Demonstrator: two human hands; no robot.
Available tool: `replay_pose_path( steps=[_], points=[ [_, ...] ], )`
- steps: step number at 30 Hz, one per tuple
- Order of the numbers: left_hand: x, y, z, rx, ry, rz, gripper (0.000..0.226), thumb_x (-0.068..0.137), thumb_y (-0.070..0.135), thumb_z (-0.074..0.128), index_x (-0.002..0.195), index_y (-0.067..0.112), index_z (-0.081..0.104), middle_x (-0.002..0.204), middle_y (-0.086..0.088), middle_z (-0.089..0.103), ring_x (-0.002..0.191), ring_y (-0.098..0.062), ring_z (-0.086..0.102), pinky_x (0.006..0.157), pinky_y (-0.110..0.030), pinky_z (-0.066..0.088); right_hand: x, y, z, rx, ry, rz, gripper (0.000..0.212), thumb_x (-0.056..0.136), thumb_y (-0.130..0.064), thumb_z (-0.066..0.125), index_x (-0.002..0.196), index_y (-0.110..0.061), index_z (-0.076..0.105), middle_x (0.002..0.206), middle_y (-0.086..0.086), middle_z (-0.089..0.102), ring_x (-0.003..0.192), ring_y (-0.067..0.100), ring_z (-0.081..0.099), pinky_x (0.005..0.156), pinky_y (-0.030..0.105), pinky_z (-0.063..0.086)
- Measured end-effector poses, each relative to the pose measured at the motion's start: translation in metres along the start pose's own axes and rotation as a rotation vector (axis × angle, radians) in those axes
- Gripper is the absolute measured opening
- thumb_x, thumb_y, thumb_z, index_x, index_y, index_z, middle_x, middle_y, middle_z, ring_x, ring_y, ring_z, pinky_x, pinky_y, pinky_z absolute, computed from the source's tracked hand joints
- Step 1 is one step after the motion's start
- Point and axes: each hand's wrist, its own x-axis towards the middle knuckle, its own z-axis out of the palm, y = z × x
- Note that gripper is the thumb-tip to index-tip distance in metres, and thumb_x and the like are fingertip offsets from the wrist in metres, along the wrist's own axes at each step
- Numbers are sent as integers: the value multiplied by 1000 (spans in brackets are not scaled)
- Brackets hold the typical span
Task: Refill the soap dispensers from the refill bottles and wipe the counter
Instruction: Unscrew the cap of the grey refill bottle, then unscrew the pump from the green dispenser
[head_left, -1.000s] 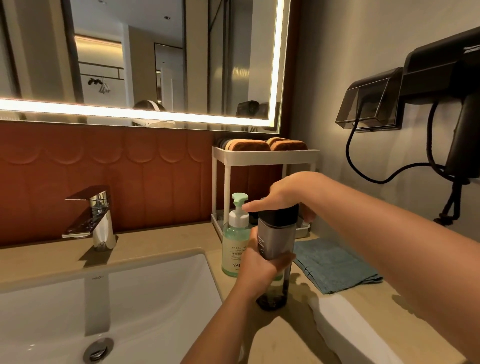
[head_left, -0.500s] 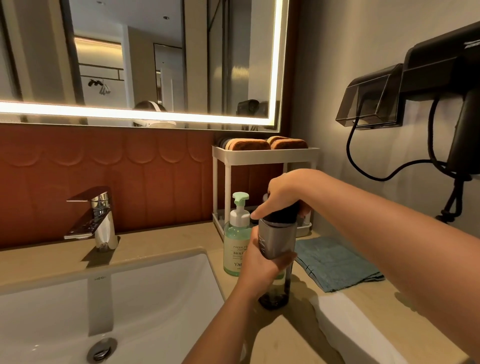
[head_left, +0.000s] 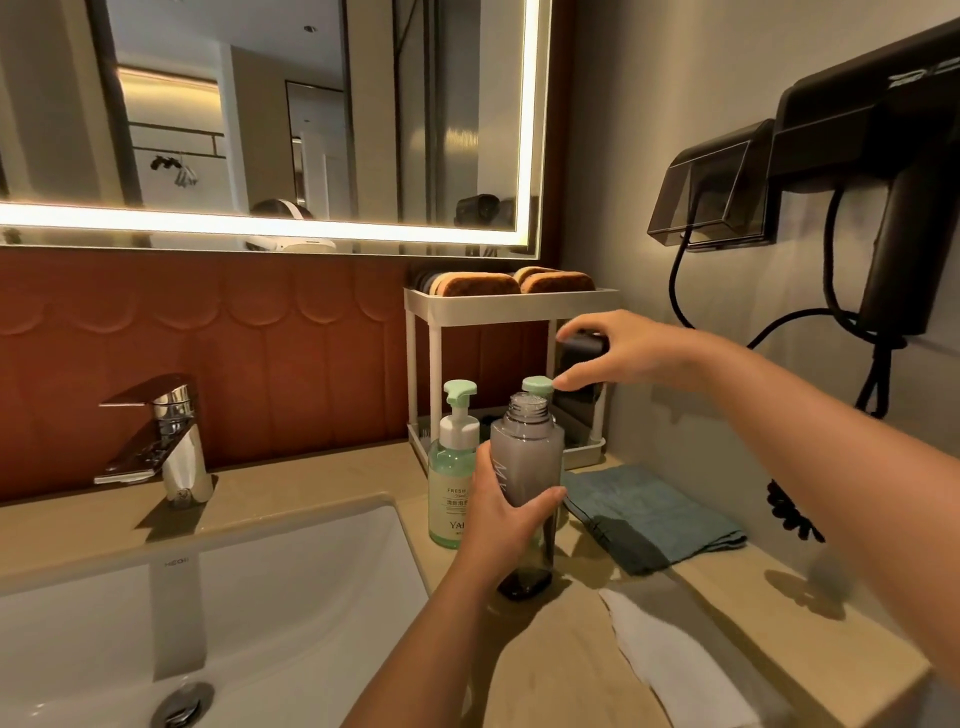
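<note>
Two risks stand out. My left grip (head_left: 501, 519) is wrapped round the middle of the grey refill bottle (head_left: 527, 467), whose base looks to rest on the worktop (head_left: 317, 488) at the 3 o'clock edge of the sink (head_left: 249, 603), and its threaded neck stands open. If I squeeze hard or tip it before the mouth is over a dispenser, soap would run onto the worktop or the blue cloth (head_left: 654, 514) lying at the bottle's 3 o'clock. My right grip (head_left: 623, 358) is clamped on the black cap (head_left: 581, 345), pinched between thumb and fingers and held in the air at the bottle's 1 o'clock, in front of the white rack (head_left: 511, 306). A loose pinch could drop the cap into the rack's lower tray or send it rolling toward the sink. The green foam dispenser (head_left: 453, 467) stands just beside the bottle at its 9 o'clock, pump on; a second green pump head (head_left: 537, 385) shows behind the neck at 12 o'clock. Neither looks opened, so pouring now would only spill.

Half a second ago my right grip sat on top of the bottle, covering the cap; now the cap is off and carried toward 1 o'clock, the neck is bare, and the second pump head, hidden then, is in view. My left grip holds as before.
</note>
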Motion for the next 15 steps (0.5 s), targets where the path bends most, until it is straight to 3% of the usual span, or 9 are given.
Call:
replay_pose_path(
  steps=[3,6,10,15],
  points=[
    [7,-2,1,98,60,14,97,72,42,75,143,33,9,148,2,23,136,-20,27,108,-47,35,-9,30,18,151,133,115,57,75,-42,71,122,-16,52,114,4,56,98,17,54,78,27,46],
    [10,-3,3,209,107,17,95,74,47,71,144,30,8,149,2,21,137,-20,22,111,-47,31,-21,61,48,167,244,235,60,72,-44,74,120,-14,53,118,7,56,105,23,55,83,34,50],
    [11,-1,4,323,150,11,88,77,50,66,141,25,11,145,-1,23,135,-22,24,111,-46,29,-50,91,89,275,280,362,42,76,-27,75,106,-16,48,105,5,53,88,17,52,60,20,44],
    [10,5,2,397,168,-9,76,79,40,67,134,18,20,137,-5,31,127,-22,31,107,-42,32,-84,120,124,232,270,518,54,74,-32,76,116,-17,47,113,4,52,94,21,51,73,32,47]
  ],
)
